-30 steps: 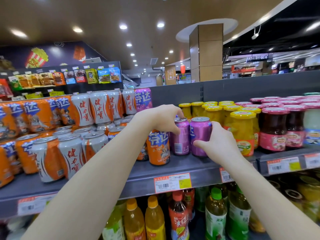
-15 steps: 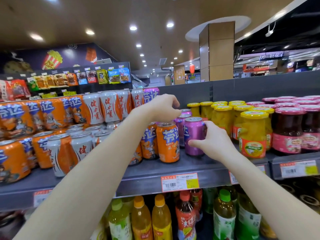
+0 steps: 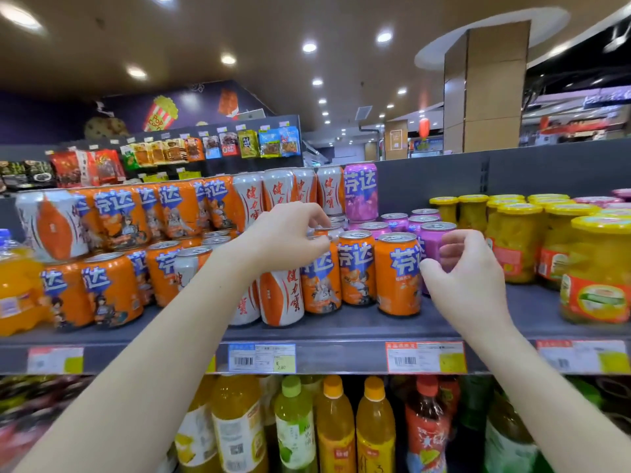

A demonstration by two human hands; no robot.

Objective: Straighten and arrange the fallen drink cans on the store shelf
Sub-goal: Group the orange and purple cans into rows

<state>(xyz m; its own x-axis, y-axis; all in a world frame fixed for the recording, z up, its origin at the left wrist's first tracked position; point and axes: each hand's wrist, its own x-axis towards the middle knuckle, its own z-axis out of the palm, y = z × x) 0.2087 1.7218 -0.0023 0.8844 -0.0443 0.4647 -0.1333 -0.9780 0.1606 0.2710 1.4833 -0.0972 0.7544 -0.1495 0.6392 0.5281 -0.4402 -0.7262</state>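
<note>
Orange cans and white-and-orange cans stand in rows on the grey shelf (image 3: 341, 331), with a second layer stacked on them at the left. My left hand (image 3: 290, 238) reaches over the front rows, finger and thumb pinching the top rim of an upright orange can (image 3: 321, 285). Two more orange cans (image 3: 397, 278) stand to its right. My right hand (image 3: 461, 268) hovers loosely curled in front of a purple can (image 3: 433, 238), thumb near the rightmost orange can, holding nothing. A white-and-orange can (image 3: 51, 223) sits tilted on the upper layer at far left.
Yellow-lidded fruit jars (image 3: 597, 268) fill the shelf to the right. More purple cans (image 3: 392, 221) stand behind the front row. Drink bottles (image 3: 334, 428) line the shelf below. Price tags (image 3: 425, 356) run along the shelf edge.
My left hand left the purple cans and came down onto the orange can's top. My right hand let go of the purple can and drew back. The view shifted left.
</note>
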